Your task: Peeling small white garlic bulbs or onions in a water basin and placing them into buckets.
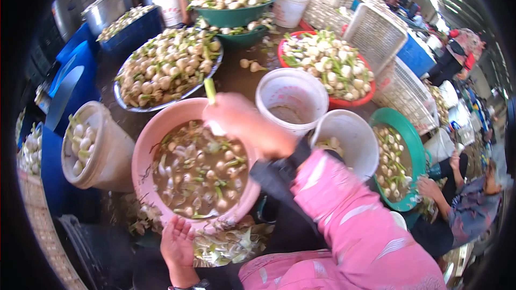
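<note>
My right hand point(238, 119), blurred, reaches over the far right rim of a pink basin point(141, 165). It is closed around a garlic bulb, whose green stem point(209, 90) sticks up past the fingers. Most of that bulb is hidden. In the basin, brown water point(205, 211) holds several garlic bulbs point(221, 204) and loose white peels. My left hand point(177, 241) is at the near rim, palm turned up and fingers apart, with nothing in it. Below the rim, beside this hand, lies a heap of pale peels point(229, 245).
Two white buckets point(292, 100) point(365, 145) stand right of the basin. A tilted bucket point(117, 161) of garlic leans at left. Beyond are a heaped metal-rimmed bowl point(209, 78) and a red basin point(369, 96). Another person's hand point(429, 187) touches a green basin point(417, 149); someone sits ahead.
</note>
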`<state>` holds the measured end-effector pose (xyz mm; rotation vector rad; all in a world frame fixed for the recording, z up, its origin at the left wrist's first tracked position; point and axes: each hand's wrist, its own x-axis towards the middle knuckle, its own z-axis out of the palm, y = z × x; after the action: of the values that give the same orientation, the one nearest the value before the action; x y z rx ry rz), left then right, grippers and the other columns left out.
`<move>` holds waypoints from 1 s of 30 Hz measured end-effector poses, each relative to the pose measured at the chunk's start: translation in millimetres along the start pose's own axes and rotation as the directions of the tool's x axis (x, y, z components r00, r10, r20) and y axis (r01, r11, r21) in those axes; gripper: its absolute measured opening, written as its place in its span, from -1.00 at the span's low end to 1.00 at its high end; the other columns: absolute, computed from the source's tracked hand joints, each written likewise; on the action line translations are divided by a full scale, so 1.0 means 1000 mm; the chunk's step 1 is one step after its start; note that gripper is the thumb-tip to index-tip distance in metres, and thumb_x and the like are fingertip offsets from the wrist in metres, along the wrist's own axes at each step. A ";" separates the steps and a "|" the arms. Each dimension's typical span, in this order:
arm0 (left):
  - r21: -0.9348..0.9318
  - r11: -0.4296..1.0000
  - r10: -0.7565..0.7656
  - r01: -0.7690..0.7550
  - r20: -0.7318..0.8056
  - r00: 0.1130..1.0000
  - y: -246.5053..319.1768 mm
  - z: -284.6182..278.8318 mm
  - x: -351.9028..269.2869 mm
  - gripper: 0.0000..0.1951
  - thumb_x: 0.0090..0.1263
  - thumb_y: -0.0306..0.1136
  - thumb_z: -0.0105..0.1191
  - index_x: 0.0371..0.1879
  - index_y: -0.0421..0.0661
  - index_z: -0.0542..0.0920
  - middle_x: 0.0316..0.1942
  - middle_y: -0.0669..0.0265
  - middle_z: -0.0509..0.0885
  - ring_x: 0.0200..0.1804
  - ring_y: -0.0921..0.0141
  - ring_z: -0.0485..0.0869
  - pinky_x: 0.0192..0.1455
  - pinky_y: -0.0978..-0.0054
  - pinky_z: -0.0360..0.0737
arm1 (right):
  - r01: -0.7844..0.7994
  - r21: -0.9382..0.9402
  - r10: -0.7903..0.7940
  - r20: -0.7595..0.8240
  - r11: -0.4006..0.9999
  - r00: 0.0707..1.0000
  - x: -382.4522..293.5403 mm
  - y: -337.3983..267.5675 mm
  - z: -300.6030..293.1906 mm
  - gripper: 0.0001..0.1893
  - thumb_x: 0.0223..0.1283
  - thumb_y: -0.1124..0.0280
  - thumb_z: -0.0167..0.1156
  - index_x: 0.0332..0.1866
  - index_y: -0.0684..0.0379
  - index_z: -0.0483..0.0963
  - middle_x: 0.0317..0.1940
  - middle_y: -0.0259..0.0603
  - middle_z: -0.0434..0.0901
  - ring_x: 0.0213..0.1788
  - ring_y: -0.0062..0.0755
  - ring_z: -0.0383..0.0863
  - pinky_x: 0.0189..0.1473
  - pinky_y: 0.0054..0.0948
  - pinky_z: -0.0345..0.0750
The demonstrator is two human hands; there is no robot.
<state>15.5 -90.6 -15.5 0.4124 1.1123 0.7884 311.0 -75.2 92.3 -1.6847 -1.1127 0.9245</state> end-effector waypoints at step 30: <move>-0.065 0.998 0.020 -0.021 -0.016 1.000 0.002 0.009 0.016 -0.84 0.28 -0.41 -0.18 -0.23 -0.16 0.41 -0.41 0.30 0.52 -0.37 0.43 0.52 -0.34 0.56 0.45 | 0.025 -0.935 0.383 0.169 0.354 0.908 0.072 0.264 0.127 -0.73 0.02 0.37 -0.03 -0.16 0.18 0.48 -0.23 -0.08 0.55 -0.19 -0.14 0.55 -0.15 -0.37 0.46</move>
<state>26.6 -76.9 -20.8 0.3641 1.0949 0.8445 292.8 -26.2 -204.7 -2.6897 -1.9905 0.7749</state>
